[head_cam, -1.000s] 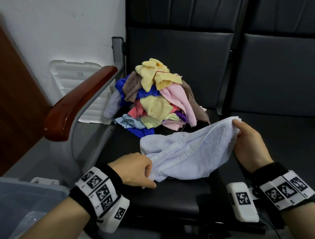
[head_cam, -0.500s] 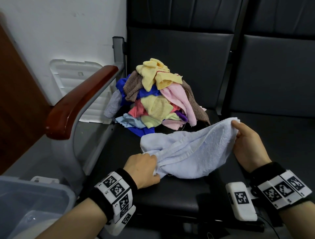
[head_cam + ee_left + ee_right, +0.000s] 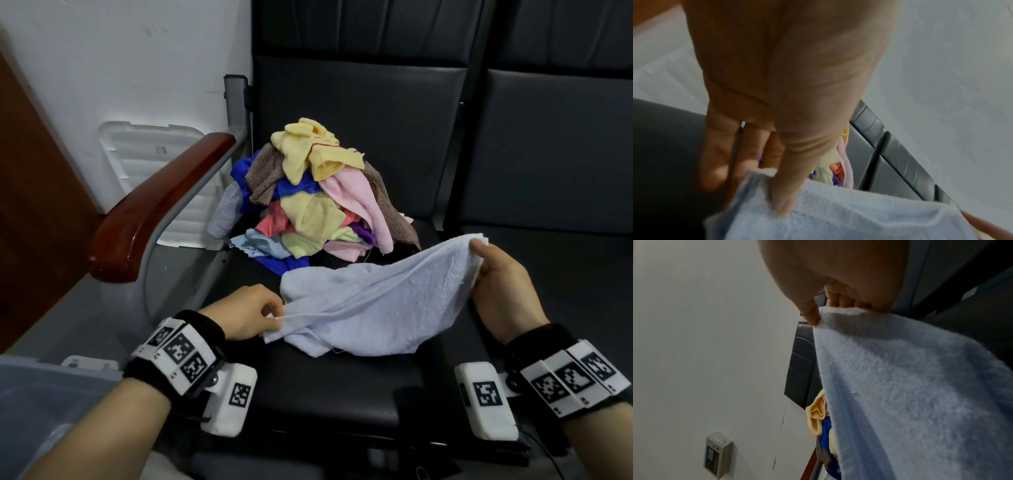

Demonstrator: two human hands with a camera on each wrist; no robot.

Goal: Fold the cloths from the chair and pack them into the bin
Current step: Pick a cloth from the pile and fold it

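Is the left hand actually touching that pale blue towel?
Touching. The left wrist view shows the left hand with a fingertip pressed into the pale blue towel at its corner.

Two hands, left and right, share one pale blue towel. One heap of cloths at the seat's back, too tangled to count. Two seats, one armrest, one bin, one lid.

No legible text, label or number anywhere.
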